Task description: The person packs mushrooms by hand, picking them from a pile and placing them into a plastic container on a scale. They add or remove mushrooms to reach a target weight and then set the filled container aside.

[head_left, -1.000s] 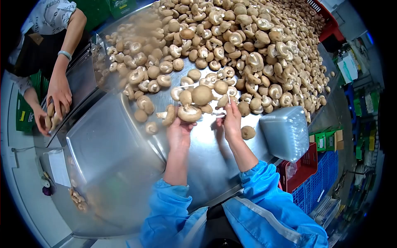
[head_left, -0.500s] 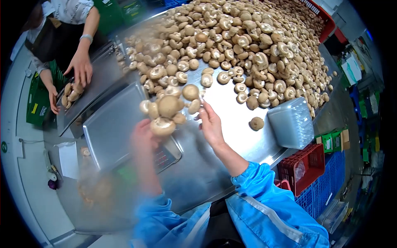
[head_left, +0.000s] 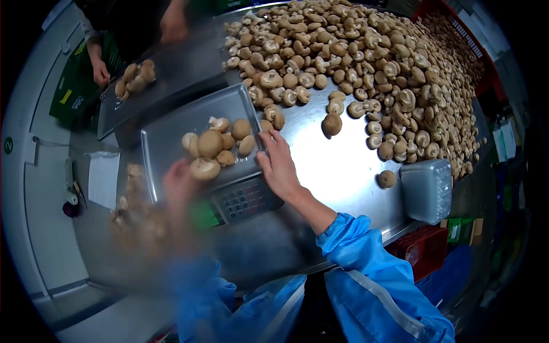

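Hovering near the scale's keypad [head_left: 243,200], the left hand [head_left: 180,186] is too blurred to show its fingers' state or any hold. The right hand [head_left: 279,168] has its fingers slightly parted at the right edge of the metal weighing pan [head_left: 163,134], beside the shiitake mushrooms [head_left: 210,144] on it. Stacked clear plastic trays [head_left: 426,191] stand on the table [head_left: 343,191]; beyond lies the large shiitake pile [head_left: 372,60], and a co-worker's hand [head_left: 100,73] is near more mushrooms [head_left: 136,78].
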Demonstrator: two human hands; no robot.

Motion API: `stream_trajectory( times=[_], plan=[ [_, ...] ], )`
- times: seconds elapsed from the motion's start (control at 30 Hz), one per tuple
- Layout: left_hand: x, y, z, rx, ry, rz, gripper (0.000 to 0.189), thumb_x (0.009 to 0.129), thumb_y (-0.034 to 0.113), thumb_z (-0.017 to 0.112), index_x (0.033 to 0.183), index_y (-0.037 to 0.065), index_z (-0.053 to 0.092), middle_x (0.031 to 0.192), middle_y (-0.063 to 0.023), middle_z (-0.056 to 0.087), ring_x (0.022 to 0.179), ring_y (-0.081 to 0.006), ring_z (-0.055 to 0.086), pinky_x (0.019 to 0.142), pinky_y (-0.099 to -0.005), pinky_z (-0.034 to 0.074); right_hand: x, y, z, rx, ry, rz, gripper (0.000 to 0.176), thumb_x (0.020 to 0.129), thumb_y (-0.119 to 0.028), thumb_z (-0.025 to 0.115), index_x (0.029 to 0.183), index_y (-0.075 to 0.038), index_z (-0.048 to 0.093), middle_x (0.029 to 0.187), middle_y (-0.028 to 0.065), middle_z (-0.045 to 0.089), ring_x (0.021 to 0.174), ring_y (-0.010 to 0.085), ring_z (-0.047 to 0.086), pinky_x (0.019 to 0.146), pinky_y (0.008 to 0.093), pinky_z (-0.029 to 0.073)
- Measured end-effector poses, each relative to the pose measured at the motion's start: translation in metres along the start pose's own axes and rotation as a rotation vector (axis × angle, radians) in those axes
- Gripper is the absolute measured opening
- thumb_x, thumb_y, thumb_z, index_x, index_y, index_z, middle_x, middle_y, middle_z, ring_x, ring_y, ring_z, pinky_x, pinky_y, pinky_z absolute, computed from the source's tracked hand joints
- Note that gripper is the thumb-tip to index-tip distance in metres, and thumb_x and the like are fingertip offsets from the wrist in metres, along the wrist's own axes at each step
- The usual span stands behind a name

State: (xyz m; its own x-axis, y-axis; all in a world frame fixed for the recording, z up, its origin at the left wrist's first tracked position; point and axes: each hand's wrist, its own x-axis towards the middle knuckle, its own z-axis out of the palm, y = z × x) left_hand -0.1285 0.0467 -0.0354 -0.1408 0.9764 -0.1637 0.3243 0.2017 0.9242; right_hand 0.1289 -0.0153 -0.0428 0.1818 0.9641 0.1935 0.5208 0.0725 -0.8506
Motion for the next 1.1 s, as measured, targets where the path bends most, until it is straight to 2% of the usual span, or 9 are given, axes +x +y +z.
stream_trajectory(
  times=[0.13,0.23,0.33,0.43,0.53,0.77,0.87,1.0,1.1],
  plan=[
    [-0.001,-0.006,-0.012,0.092,0.014,0.015,0.023,0.098,0.008,0.051,0.117,-0.001,0.059,0.092,-0.0067,0.063,0.047,-0.0056,0.049,0.036,-0.0193,0.033,0.001,0.006,-0.006,0.031,0.033,-0.040,0.047,0.094,-0.016,0.054,0.136,0.002,0.040,0.139,0.0252,0.039,0.128,0.0414,0.039,0.107,0.0437,0.033],
    [-0.004,0.001,-0.016,0.063,0.181,0.151,0.025,0.099,0.010,0.048,0.120,0.001,0.059,0.104,-0.0081,0.064,0.067,-0.0093,0.061,0.053,-0.0209,0.047,0.008,0.001,-0.011,0.033,0.058,-0.097,0.047,0.095,-0.016,0.054,0.136,0.001,0.039,0.139,0.0246,0.039,0.128,0.0410,0.039,0.107,0.0436,0.033],
    [0.001,0.019,-0.008,0.130,0.229,0.485,0.031,0.100,0.016,0.046,0.126,0.003,0.057,0.120,-0.0106,0.061,0.104,-0.0175,0.061,0.087,-0.0301,0.050,0.020,-0.014,-0.017,-0.011,0.028,-0.207,0.049,0.094,-0.017,0.055,0.137,0.000,0.039,0.140,0.0224,0.039,0.128,0.0402,0.039,0.107,0.0435,0.034],
    [-0.006,0.053,-0.002,0.279,0.056,0.676,0.040,0.097,0.022,0.049,0.133,0.005,0.053,0.136,-0.0122,0.053,0.129,-0.0256,0.046,0.109,-0.0384,0.034,0.034,-0.032,-0.019,-0.002,-0.012,-0.258,0.049,0.094,-0.019,0.057,0.136,-0.001,0.041,0.140,0.0217,0.039,0.129,0.0389,0.040,0.106,0.0434,0.036],
    [-0.002,0.063,0.010,0.435,-0.044,0.867,0.050,0.089,0.031,0.059,0.134,0.009,0.052,0.139,-0.0159,0.049,0.133,-0.0331,0.041,0.110,-0.0457,0.030,0.055,-0.040,-0.011,-0.010,-0.006,-0.348,0.048,0.091,-0.020,0.059,0.133,-0.001,0.044,0.137,0.0222,0.043,0.127,0.0393,0.042,0.106,0.0429,0.037],
    [0.001,0.056,0.040,0.602,-0.128,0.948,0.054,0.079,0.025,0.070,0.128,0.010,0.054,0.130,-0.0120,0.055,0.125,-0.0348,0.046,0.108,-0.0482,0.028,0.103,-0.037,0.021,-0.068,-0.057,-0.348,0.043,0.092,-0.021,0.056,0.130,-0.002,0.051,0.127,0.0230,0.055,0.119,0.0395,0.051,0.101,0.0407,0.041],
    [0.005,0.055,0.044,0.570,-0.116,0.942,0.052,0.076,0.023,0.072,0.125,0.010,0.055,0.125,-0.0111,0.057,0.121,-0.0340,0.048,0.107,-0.0490,0.028,0.114,-0.038,0.023,-0.110,-0.386,-0.182,0.034,0.091,-0.020,0.056,0.120,-0.002,0.060,0.108,0.0221,0.064,0.104,0.0400,0.059,0.093,0.0414,0.047],
    [0.003,0.057,0.045,0.559,-0.099,0.933,0.051,0.076,0.022,0.071,0.123,0.009,0.056,0.121,-0.0113,0.058,0.119,-0.0337,0.050,0.107,-0.0492,0.029,0.114,-0.036,0.019,0.022,-0.311,-0.248,0.023,0.090,-0.013,0.058,0.108,-0.001,0.066,0.099,0.0190,0.067,0.092,0.0365,0.063,0.084,0.0393,0.050],
    [0.001,0.060,0.046,0.561,-0.085,0.918,0.049,0.078,0.022,0.070,0.123,0.009,0.056,0.122,-0.0120,0.059,0.119,-0.0338,0.050,0.108,-0.0478,0.029,0.117,-0.033,0.014,0.165,0.090,-0.270,0.020,0.087,-0.005,0.060,0.105,-0.003,0.067,0.097,0.0158,0.067,0.088,0.0324,0.064,0.080,0.0361,0.051]
  ],
)
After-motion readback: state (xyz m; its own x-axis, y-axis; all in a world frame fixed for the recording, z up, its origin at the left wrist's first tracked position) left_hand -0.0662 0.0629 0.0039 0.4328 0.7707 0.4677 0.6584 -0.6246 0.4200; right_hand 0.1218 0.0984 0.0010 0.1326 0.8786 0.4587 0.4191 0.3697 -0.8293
